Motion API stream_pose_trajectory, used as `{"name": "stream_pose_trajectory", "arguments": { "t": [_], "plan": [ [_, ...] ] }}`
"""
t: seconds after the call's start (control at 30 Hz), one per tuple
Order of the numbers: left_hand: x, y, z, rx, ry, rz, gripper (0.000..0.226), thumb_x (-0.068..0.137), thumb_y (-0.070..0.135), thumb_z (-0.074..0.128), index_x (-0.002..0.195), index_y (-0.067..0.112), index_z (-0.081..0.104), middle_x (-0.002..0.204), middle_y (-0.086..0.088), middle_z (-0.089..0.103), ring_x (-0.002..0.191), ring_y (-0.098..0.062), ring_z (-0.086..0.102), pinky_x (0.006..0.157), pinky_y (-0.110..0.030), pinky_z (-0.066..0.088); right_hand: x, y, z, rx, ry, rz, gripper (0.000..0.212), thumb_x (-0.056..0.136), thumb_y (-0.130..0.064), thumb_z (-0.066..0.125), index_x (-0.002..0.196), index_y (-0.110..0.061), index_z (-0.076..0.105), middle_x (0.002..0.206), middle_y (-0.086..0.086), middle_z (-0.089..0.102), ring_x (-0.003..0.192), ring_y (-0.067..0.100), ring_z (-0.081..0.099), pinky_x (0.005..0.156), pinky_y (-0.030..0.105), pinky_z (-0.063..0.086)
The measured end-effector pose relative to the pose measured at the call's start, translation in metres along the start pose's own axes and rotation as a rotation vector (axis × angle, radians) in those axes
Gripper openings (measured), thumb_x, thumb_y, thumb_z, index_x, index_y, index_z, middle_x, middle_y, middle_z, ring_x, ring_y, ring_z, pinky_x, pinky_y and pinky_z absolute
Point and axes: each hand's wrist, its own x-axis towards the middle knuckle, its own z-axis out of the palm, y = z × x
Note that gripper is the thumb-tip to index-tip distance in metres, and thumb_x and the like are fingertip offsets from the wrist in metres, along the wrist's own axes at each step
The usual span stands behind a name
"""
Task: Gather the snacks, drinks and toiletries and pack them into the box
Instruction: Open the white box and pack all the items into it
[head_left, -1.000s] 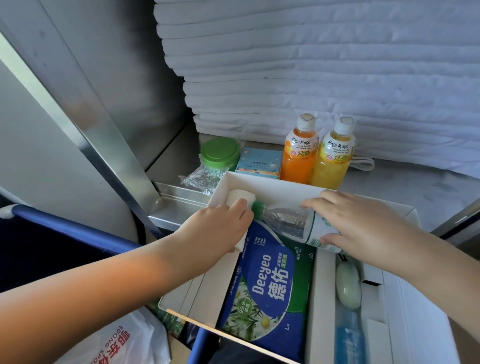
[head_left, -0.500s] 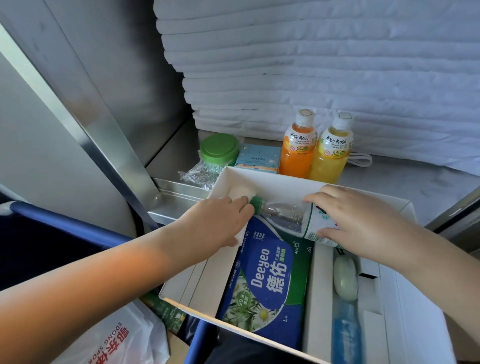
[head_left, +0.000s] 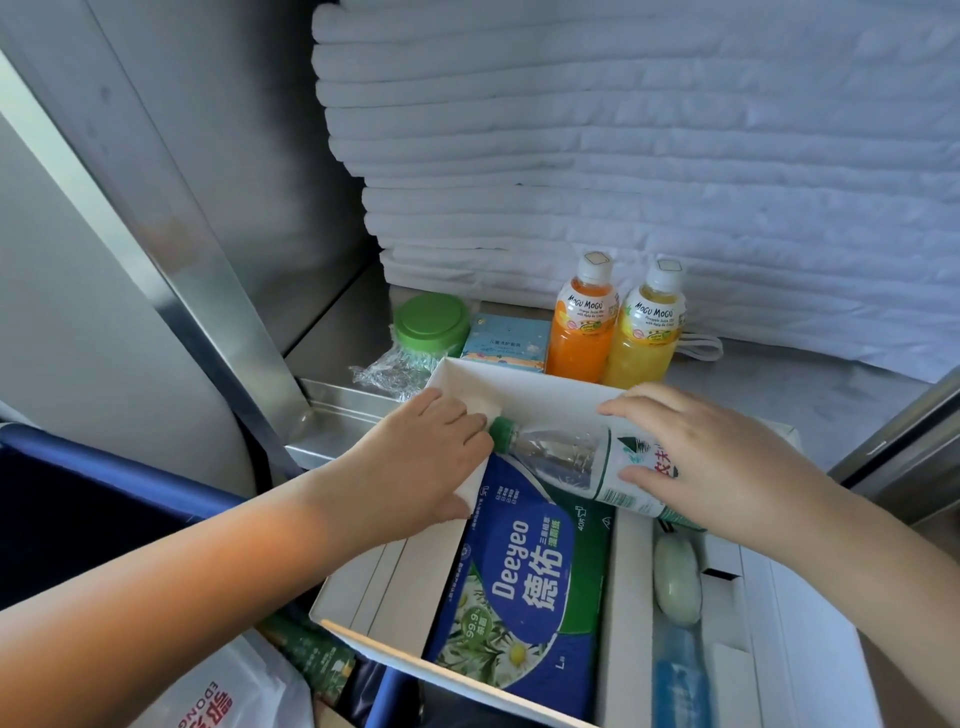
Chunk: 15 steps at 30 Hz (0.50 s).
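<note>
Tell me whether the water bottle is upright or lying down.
Lying down. The water bottle lies sideways over the box, green cap toward the left hand, held by the right hand.

Folded white linens (head_left: 623, 130) stacked on a steel shelf (head_left: 779, 400); grey metal wall (head_left: 218, 156) left

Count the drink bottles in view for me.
3. The orange juice bottle and yellow juice bottle stand behind the box; the right hand holds the water bottle over it. The blue item inside is too unclear to count.
</note>
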Motion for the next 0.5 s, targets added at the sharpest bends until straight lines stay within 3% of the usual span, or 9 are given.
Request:
{"name": "stream_pose_trajectory", "arguments": {
  "t": [0.1, 0.2, 0.3, 0.4, 0.5],
  "plan": [
    [0.001, -0.013, -0.020, -0.183, 0.054, -0.054, 0.070, 0.081, 0.066, 0.026, 0.132, 0.022, 0.044, 0.137, 0.004, 0.047, 0.126, -0.015, 0.040, 0.109, -0.031, 0.023, 0.002, 0.001, -0.008, 0.046, 0.137, -0.007, 0.043, 0.088, -0.038, 0.055, 0.130, -0.033, 0.048, 0.124, -0.019, 0.046, 0.108, 0.001, 0.045, 0.075, 0.020, 0.038],
    [0.014, -0.031, -0.034, -0.340, 0.192, -0.131, 0.059, 0.084, 0.060, 0.030, 0.127, 0.025, 0.050, 0.131, 0.006, 0.053, 0.121, -0.013, 0.046, 0.103, -0.027, 0.029, 0.009, 0.002, -0.011, 0.059, 0.181, -0.059, 0.039, 0.088, -0.035, 0.055, 0.126, -0.028, 0.053, 0.121, -0.015, 0.049, 0.111, 0.003, 0.045, 0.081, 0.022, 0.043],
    [0.035, -0.044, -0.029, -0.380, 0.260, -0.214, 0.050, 0.092, 0.049, 0.039, 0.134, 0.023, 0.044, 0.135, 0.005, 0.049, 0.124, -0.014, 0.043, 0.101, -0.028, 0.034, 0.015, 0.002, -0.011, 0.014, 0.204, -0.135, 0.034, 0.085, -0.025, 0.061, 0.119, -0.020, 0.060, 0.114, -0.007, 0.056, 0.106, 0.013, 0.054, 0.080, 0.030, 0.051],
    [0.060, -0.054, -0.020, -0.582, 0.180, -0.253, 0.044, 0.096, 0.044, 0.041, 0.137, 0.029, 0.039, 0.138, 0.007, 0.046, 0.119, -0.008, 0.043, 0.092, -0.022, 0.036, 0.018, 0.006, -0.010, -0.025, 0.206, -0.202, 0.028, 0.081, -0.009, 0.069, 0.107, -0.016, 0.067, 0.103, -0.003, 0.063, 0.095, 0.016, 0.060, 0.072, 0.032, 0.055],
    [0.087, -0.068, -0.015, -0.725, 0.090, -0.225, 0.042, 0.097, 0.039, 0.044, 0.138, 0.033, 0.039, 0.141, 0.008, 0.043, 0.122, -0.006, 0.041, 0.095, -0.019, 0.028, 0.019, 0.010, -0.008, -0.009, 0.222, -0.216, 0.032, 0.076, 0.003, 0.071, 0.102, -0.016, 0.069, 0.098, -0.004, 0.065, 0.090, 0.016, 0.062, 0.065, 0.034, 0.056]
  ]
}}
